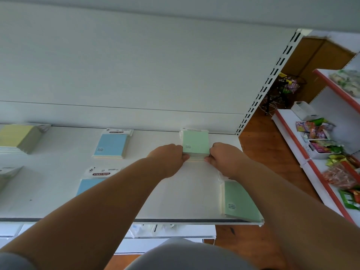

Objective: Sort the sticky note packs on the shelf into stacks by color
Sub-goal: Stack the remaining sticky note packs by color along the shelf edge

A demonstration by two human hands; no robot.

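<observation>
A stack of green sticky note packs stands at the back right of the white shelf. My left hand grips its left side and my right hand grips its right side. Another green pack lies near the shelf's front right corner, partly under my right forearm. One blue pack lies at the back centre. A second blue pack lies nearer the front, partly hidden by my left forearm. A yellow stack stands at the back left.
A partly cut-off pack lies at the left edge. To the right stands a red-edged shelf unit with snack packets and a white basket. A wooden floor runs between the units.
</observation>
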